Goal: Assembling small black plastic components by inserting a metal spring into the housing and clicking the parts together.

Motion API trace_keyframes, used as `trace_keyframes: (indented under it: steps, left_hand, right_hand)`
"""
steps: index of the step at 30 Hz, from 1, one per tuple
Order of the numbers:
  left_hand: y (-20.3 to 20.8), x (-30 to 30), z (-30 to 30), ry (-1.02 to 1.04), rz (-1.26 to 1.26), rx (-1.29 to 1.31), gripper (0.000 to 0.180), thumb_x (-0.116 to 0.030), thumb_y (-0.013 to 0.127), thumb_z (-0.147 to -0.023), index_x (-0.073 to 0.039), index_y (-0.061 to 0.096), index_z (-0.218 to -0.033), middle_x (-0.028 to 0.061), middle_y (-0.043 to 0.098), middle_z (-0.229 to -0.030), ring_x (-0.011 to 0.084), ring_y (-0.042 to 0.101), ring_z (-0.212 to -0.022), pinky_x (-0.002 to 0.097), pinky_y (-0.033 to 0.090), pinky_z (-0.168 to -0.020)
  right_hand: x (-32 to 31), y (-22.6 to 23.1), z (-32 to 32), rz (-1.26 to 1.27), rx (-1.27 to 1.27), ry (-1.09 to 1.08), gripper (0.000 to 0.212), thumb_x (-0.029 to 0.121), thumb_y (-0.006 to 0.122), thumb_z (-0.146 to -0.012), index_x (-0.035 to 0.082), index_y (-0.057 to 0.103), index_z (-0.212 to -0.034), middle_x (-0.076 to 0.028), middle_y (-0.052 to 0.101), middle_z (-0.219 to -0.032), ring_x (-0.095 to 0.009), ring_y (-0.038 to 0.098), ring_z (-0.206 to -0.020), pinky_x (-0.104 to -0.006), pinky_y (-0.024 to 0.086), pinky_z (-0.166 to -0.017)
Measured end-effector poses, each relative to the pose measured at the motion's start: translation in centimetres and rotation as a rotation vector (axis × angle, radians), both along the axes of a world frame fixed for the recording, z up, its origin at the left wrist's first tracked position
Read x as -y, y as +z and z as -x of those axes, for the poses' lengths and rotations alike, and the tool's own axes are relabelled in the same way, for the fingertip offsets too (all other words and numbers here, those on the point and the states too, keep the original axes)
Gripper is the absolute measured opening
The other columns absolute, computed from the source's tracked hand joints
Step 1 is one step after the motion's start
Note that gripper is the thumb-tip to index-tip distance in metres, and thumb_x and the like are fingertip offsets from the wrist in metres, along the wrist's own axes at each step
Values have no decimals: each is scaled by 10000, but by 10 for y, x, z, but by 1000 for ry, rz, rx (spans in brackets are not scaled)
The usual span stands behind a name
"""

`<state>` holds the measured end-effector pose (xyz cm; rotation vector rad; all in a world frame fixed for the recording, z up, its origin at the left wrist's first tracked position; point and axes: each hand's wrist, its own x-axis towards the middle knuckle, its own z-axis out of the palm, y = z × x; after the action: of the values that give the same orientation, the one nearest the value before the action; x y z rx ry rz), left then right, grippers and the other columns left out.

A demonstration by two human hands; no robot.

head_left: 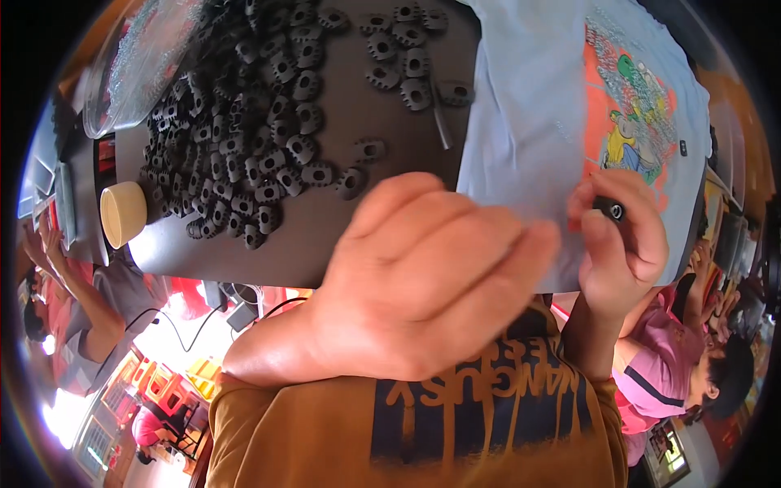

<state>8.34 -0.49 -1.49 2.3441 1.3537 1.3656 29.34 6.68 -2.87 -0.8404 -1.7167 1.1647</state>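
My right hand (pixel 626 252) pinches a small black plastic part (pixel 608 209) between thumb and fingers; a round, shiny ring shows on its end. Beside it, nearer the middle, my left hand (pixel 427 281) is closed with its back turned up. Its fingertips are hidden, so I cannot make out what they hold, if anything. Both hands are over the near edge of the dark table (pixel 333 220). Behind the right hand lies a light blue cloth (pixel 521 122) with a colourful print, and many small clear pieces (pixel 647 89) are scattered on it.
A heap of black toothed oval parts (pixel 236 138) covers the table's left half, with a smaller group (pixel 407 45) at the back. A thin metal rod (pixel 442 122) lies beside the cloth. At left are a clear tub (pixel 134 73) and a beige round container (pixel 124 214). Other people sit at both sides.
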Motion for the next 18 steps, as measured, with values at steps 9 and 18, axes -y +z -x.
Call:
trace_keyframes:
  steps: [9, 18]
  left_hand:
    - [-1, 49, 57, 634, 301, -331, 398, -21, 731, -660, -10, 682, -1055, 121, 616, -1091, 291, 572, -965, 391, 428, -855]
    - [-7, 37, 53, 458, 289, -263, 452, -40, 756, -586, -53, 689, -1033, 90, 618, -1146, 271, 595, -1055, 410, 445, -872]
  right_hand:
    - [3, 5, 3, 79, 22, 20, 265, -27, 640, -828, -75, 611, -1087, -110, 584, -933, -154, 551, -782, -268, 450, -719]
    - [1, 2, 6, 48, 66, -5, 248, -10, 637, -831, -73, 617, -1069, -107, 580, -919, -153, 551, -762, -266, 447, -706]
